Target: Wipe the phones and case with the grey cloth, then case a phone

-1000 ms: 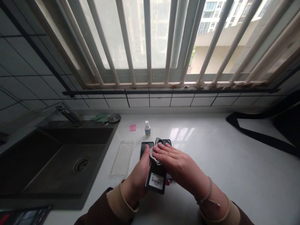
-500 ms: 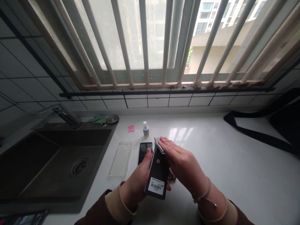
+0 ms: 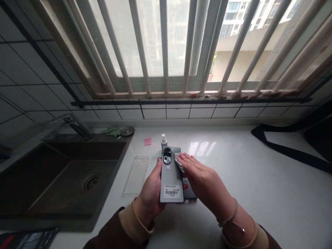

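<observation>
My left hand (image 3: 152, 188) is wrapped round a grey phone (image 3: 171, 176), its back facing up with a camera module, a small sticker and a white barcode label. My right hand (image 3: 201, 173) presses a folded white cloth (image 3: 178, 159) on the phone's upper right edge, fingers together. Behind the held phone, a dark item (image 3: 191, 192) lies on the counter, mostly hidden. A small white-capped bottle (image 3: 163, 139) stands just beyond the phone, its lower part covered. To the left lies a clear phone case (image 3: 136, 174).
A dark sink (image 3: 64, 180) with a faucet (image 3: 77, 127) is at the left. Near it are a green cloth (image 3: 112, 131) and a metal strainer (image 3: 127, 131). A pink note (image 3: 147, 141) lies on the counter; a black strap (image 3: 285, 148) is at the right.
The held phone has tilted and risen, so its back and camera module now face the view. The cloth no longer covers the camera module; it is at the phone's right edge. The view has shifted slightly.
</observation>
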Motion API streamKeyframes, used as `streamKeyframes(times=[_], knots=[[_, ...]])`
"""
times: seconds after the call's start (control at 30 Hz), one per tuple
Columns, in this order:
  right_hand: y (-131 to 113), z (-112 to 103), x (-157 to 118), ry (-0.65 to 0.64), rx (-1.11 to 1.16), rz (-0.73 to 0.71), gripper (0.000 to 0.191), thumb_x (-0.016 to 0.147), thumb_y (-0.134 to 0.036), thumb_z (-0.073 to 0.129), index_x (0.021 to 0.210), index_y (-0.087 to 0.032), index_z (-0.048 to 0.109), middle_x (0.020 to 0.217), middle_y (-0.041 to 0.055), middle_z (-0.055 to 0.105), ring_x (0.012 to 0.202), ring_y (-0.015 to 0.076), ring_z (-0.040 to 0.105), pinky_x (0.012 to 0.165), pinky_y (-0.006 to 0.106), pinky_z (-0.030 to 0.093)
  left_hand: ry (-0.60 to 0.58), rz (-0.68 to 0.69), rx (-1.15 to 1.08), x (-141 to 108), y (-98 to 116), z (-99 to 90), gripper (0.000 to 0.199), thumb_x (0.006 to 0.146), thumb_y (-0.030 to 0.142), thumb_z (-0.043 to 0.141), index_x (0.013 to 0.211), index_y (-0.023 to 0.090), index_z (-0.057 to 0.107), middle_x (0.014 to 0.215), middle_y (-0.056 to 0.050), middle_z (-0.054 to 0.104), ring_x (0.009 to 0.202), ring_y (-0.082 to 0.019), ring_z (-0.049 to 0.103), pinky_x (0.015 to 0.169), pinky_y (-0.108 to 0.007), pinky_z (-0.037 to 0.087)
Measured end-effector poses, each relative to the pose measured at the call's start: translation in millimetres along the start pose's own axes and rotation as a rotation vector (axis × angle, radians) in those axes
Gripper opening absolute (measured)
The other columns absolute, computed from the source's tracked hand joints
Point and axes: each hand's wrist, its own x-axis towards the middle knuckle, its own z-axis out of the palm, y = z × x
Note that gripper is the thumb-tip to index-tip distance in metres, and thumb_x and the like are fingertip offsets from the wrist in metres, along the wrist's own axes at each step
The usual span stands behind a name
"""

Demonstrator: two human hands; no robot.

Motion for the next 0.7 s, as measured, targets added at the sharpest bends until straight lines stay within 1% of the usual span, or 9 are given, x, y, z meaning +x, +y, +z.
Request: streamKeyframes(times=[0.07,0.13,0.3,0.4,0.47,0.53,0.6,0.63,0.7], knots=[[-2,1,0,-0.011,0.017,-0.023,0.044,0.103,-0.003,0.05,0.142,-0.016,0.066,0.146,0.0123,0.069,0.14,0.0273,0.062,0.122,0.053,0.051,-0.035,0.023,-0.087,2,0,2.3,0.061,0.112,0.053,0.036,0.148,0.01,0.061,0.135,-0.019,0.073,0.12,-0.03,0.073,0.108,-0.042,0.055],[-6,2,0,-0.031,0.045,-0.049,0.038,0.104,-0.006,0.052,0.137,-0.018,0.069,0.142,0.0105,0.072,0.139,0.0279,0.063,0.124,0.056,0.047,-0.016,0.035,-0.151,5,1,3.0,0.063,0.112,0.051,0.035,0.143,0.004,0.064,0.135,-0.021,0.073,0.13,-0.03,0.068,0.117,-0.041,0.049],[-17,2,1,-0.105,0.213,-0.12,0.035,0.104,-0.007,0.054,0.131,-0.024,0.07,0.137,0.0051,0.076,0.136,0.0224,0.066,0.131,0.051,0.037,0.147,0.047,-0.184,10,7,-1.5,0.073,0.111,0.055,0.032,0.138,-0.006,0.063,0.124,-0.029,0.075,0.118,-0.033,0.074,0.11,-0.044,0.055],[-22,-5,3,-0.138,0.353,-0.143,0.035,0.105,-0.008,0.054,0.131,-0.025,0.069,0.131,0.0029,0.079,0.131,0.0187,0.07,0.132,0.047,0.035,0.203,0.091,-0.188,9,10,-5.6,0.07,0.11,0.055,0.035,0.139,-0.002,0.064,0.126,-0.027,0.075,0.109,-0.032,0.076,0.104,-0.044,0.058],[-25,-12,3,-0.178,0.467,-0.12,0.033,0.106,-0.011,0.054,0.131,-0.026,0.069,0.124,0.0019,0.082,0.122,0.018,0.075,0.131,0.047,0.036,0.204,0.116,-0.177,8,12,-8.4,0.068,0.11,0.054,0.037,0.137,0.0,0.067,0.127,-0.025,0.075,0.108,-0.031,0.076,0.102,-0.044,0.059],[-28,-19,2,-0.248,0.623,-0.03,0.028,0.109,-0.019,0.053,0.128,-0.027,0.073,0.116,0.0015,0.084,0.107,0.0177,0.081,0.124,0.043,0.048,0.188,0.119,-0.161,7,12,-10.2,0.067,0.11,0.055,0.038,0.135,0.002,0.069,0.126,-0.023,0.076,0.107,-0.03,0.076,0.101,-0.043,0.06],[-29,-23,1,-0.261,0.861,0.143,0.028,0.112,-0.03,0.051,0.121,-0.026,0.077,0.11,0.0039,0.085,0.094,0.019,0.083,0.103,0.038,0.064,0.17,0.114,-0.137,6,13,-9.5,0.066,0.109,0.056,0.04,0.134,0.002,0.07,0.124,-0.023,0.076,0.103,-0.029,0.076,0.098,-0.042,0.061],[-28,-23,1,-0.217,0.996,0.249,0.03,0.112,-0.036,0.051,0.119,-0.024,0.079,0.11,0.0063,0.085,0.093,0.0209,0.083,0.093,0.036,0.068,0.158,0.104,-0.123,5,14,-7.9,0.067,0.109,0.057,0.04,0.133,0.001,0.07,0.122,-0.023,0.077,0.101,-0.028,0.077,0.097,-0.041,0.061],[-22,-19,2,-0.04,1.219,0.476,0.035,0.11,-0.044,0.054,0.119,-0.02,0.078,0.113,0.012,0.084,0.099,0.0264,0.083,0.086,0.04,0.07,0.127,0.088,-0.103,3,14,-2.6,0.069,0.109,0.057,0.039,0.131,-0.001,0.071,0.12,-0.025,0.077,0.099,-0.028,0.077,0.097,-0.04,0.061]])
